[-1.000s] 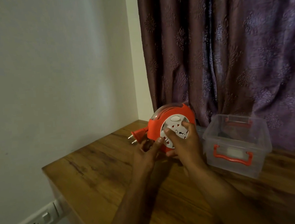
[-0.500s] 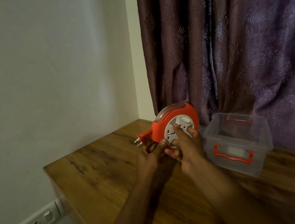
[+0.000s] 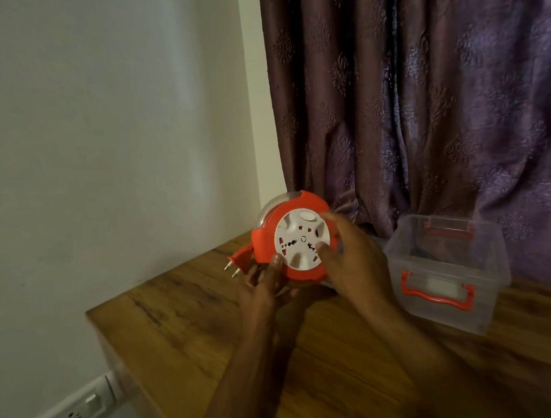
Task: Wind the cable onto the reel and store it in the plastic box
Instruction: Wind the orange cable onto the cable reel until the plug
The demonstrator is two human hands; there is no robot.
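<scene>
While the left hand grips the reel from below, right fingers press its white dial — winding nearly done, plug just left. Next: lower into plastic box, right of fingers, on the bench.

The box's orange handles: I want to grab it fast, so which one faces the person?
The orange handle on the near wall; the other sits by the curtain.
</scene>
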